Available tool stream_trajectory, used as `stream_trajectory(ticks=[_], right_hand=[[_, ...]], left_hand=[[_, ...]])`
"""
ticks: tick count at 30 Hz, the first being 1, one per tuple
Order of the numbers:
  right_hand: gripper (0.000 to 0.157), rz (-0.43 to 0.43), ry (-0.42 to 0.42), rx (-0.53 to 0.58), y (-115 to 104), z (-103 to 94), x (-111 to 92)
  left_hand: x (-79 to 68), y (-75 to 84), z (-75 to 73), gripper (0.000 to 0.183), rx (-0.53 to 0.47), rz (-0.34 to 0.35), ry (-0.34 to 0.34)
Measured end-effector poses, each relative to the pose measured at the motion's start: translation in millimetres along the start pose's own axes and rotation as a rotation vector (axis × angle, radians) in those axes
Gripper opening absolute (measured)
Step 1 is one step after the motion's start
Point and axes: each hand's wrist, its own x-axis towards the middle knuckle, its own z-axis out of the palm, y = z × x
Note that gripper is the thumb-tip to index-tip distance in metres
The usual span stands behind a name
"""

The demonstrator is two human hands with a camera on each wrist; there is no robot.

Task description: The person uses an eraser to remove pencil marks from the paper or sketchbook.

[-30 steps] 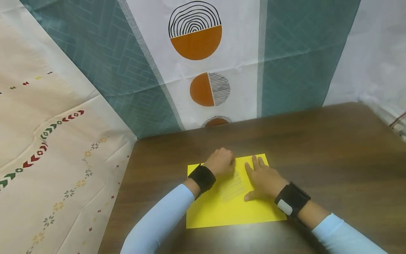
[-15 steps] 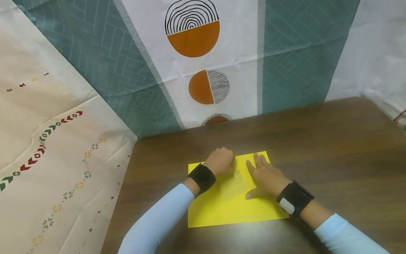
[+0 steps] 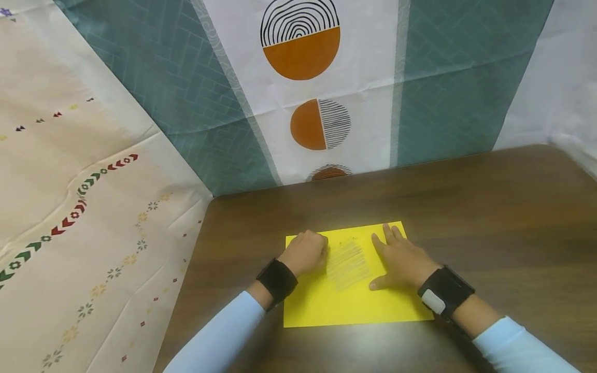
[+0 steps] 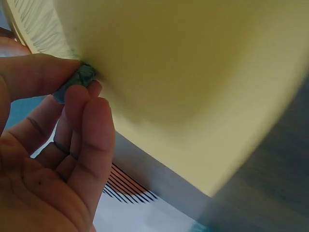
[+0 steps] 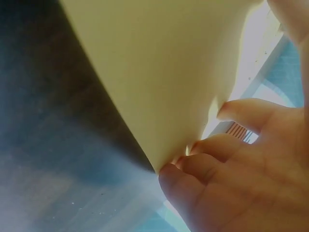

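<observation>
A lane runs between the left hand and the right hand, straight up the yellow sheet; wide room lies rightward over the wooden tabletop; patterned cloth blocks the far edge, cream cloth the left; the left sleeve and right sleeve flank the near gap.

Inspected both arms: extended forward, angled inward.
Found left hand with thumb and curled fingers drawn into a pinch; recorded right hand palm down, fingers spread, thumb well apart from index finger.
</observation>
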Motion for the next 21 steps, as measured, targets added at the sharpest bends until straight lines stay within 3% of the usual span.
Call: stream_trajectory(ticks=[5, 9, 14, 21], right_hand=[[0.112, -0.011, 0.021, -0.003, 1.5, 0.0, -2.6], [0.112, -0.023, 0.027, -0.003, -1.3, 1.3, -5.2], [0.11, -0.027, 0.023, -0.016, -4.4, 0.9, -9.7], [0.112, -0.03, 0.022, -0.009, -7.1, -1.9, -10.9]], left_hand=[[-23.0, -9.7, 0.1, 0.035, 0.006, -0.056, 0.018], [-33.3, -13.6, 2.2, 0.029, 0.012, -0.071, 0.022], [-33.8, -13.9, 6.7, 0.03, -0.015, -0.069, 0.019], [-29.4, -17.9, -6.3, 0.034, -0.097, -0.065, -0.041]])
